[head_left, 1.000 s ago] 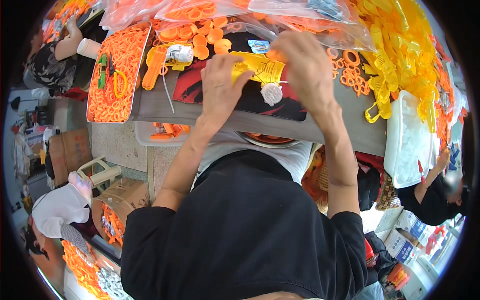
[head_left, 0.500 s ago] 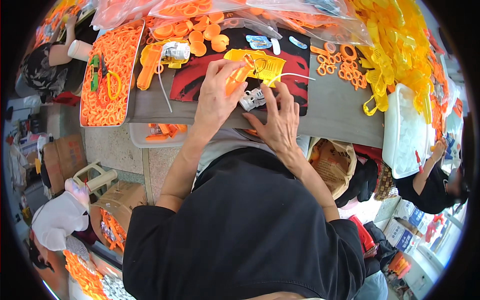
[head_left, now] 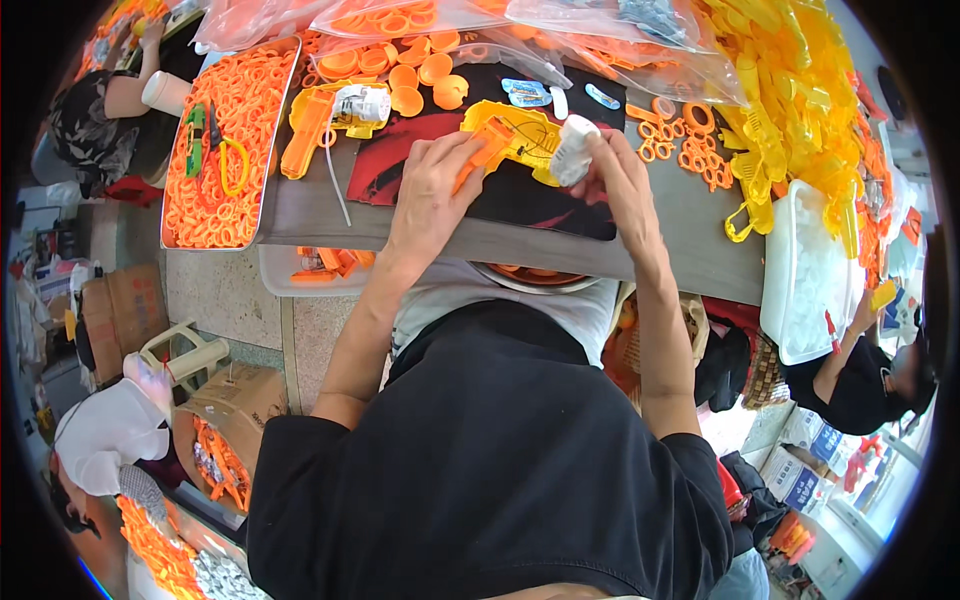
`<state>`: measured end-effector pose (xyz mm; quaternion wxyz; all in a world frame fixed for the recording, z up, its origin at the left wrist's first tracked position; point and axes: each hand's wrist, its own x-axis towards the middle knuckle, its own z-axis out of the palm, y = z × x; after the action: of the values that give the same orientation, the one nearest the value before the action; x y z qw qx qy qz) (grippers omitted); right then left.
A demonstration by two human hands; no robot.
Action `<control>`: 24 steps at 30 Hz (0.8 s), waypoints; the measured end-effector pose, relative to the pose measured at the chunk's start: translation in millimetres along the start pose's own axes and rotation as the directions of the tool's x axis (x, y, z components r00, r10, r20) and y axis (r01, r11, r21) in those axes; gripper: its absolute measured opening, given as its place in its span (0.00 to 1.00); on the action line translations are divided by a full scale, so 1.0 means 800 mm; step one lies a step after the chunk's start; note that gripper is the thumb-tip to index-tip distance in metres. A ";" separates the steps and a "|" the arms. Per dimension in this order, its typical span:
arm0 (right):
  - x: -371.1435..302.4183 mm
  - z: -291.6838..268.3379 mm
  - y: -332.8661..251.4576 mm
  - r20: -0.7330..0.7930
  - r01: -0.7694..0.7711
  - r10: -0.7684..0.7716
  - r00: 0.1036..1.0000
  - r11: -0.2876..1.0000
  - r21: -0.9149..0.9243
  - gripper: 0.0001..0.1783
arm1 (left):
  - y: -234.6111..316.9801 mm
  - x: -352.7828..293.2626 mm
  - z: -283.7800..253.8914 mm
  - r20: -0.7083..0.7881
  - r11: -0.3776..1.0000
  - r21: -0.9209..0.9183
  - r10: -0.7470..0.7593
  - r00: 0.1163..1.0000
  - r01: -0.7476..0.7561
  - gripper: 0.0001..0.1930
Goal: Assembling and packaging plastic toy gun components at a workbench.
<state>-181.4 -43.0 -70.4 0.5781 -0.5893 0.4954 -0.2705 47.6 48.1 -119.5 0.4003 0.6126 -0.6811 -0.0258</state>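
Note:
My left hand (head_left: 432,190) is closed on an orange plastic handle piece (head_left: 488,143) at the mid table. Next to it lies a yellow plastic half-shell (head_left: 543,138), hollow side up, with thin dark wires in it. My right hand (head_left: 626,190) grips a ribbed white plastic part (head_left: 573,150), tilted up over the shell's right end. The handle piece overlaps the shell's left end; whether they are joined I cannot tell. Under both hands spreads a black and red mat (head_left: 385,160). To the left lies a similar orange handle (head_left: 306,135) with a white-and-silver cylinder (head_left: 361,105).
A tray of orange rings (head_left: 225,165) stands left, with scissors (head_left: 234,165) on top. Orange cups (head_left: 436,70) and plastic bags (head_left: 620,45) line the back. Right are orange ring pieces (head_left: 707,150), yellow shells (head_left: 785,110) and a white bin (head_left: 800,290). Other people work at both sides.
My right hand has lifted from the mat and moved right, and now holds the white part up. The left hand's orange piece has tipped lower, over the yellow shell.

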 end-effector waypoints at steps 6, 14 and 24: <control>0.008 0.020 0.013 -0.251 0.357 -0.761 0.599 0.534 -0.767 0.17 | 0.006 0.013 0.008 -0.029 0.999 -0.011 -0.034 0.999 0.034 0.17; 0.044 0.055 0.009 0.013 0.475 -0.760 0.650 0.394 -0.787 0.05 | 0.002 0.010 0.007 -0.069 0.998 0.051 -0.042 0.997 0.045 0.18; 0.039 0.048 0.004 0.084 0.432 -0.729 0.680 0.306 -0.849 0.05 | 0.026 0.006 0.020 -0.054 0.990 0.134 -0.047 0.997 0.054 0.17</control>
<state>-136.6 -54.3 -88.9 0.0072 -0.8715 0.3940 -0.2920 22.0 41.9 -117.1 0.3742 0.6557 -0.6552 0.0260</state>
